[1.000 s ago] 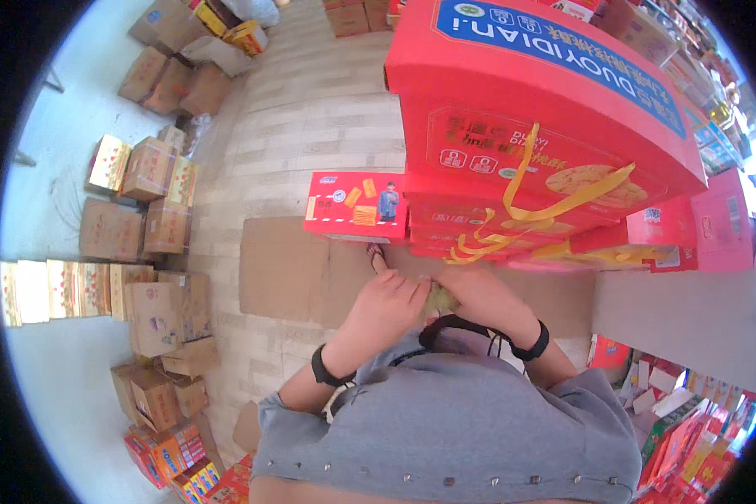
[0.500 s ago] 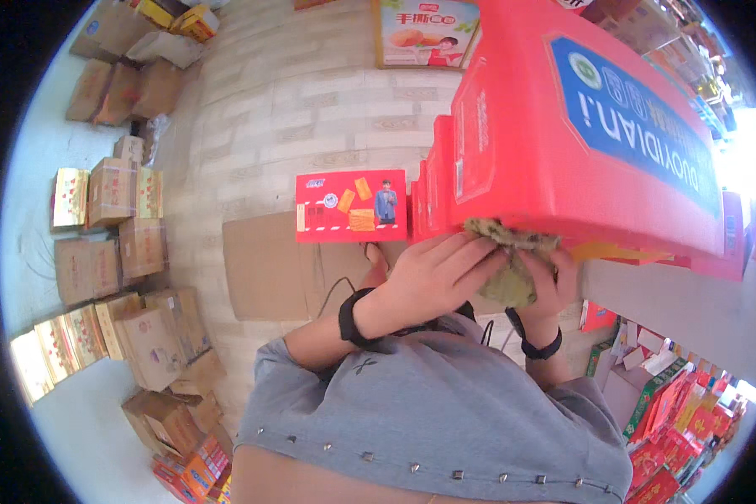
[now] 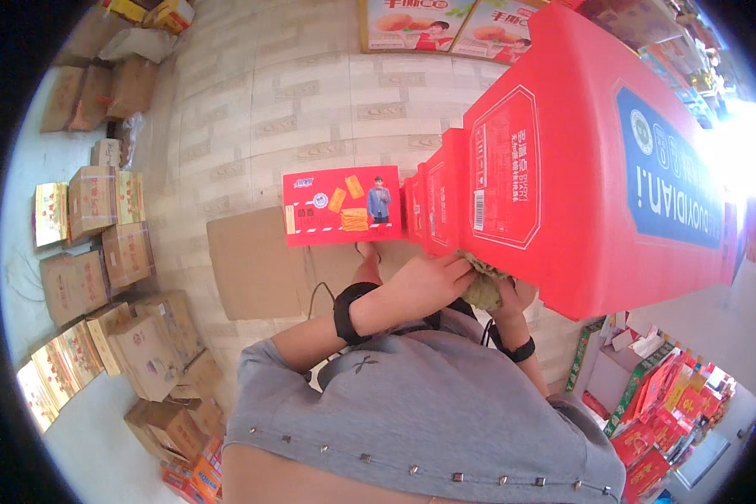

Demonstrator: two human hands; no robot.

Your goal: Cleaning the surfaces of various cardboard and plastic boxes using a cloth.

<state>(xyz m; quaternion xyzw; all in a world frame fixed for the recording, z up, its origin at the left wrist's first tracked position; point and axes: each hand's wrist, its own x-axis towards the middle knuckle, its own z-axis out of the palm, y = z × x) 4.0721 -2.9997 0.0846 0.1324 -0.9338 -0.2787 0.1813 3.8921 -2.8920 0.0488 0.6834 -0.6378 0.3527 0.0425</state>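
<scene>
While both hands' fingers close around a crumpled olive wad (image 3: 484,288), red cartons (image 3: 563,168) tower just above.

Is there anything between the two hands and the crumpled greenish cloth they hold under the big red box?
Nothing visible does. The left hand and the right hand both touch the crumpled cloth directly, one on each side. The big red box sits right above them, its lower edge hiding the top of the cloth.
</scene>
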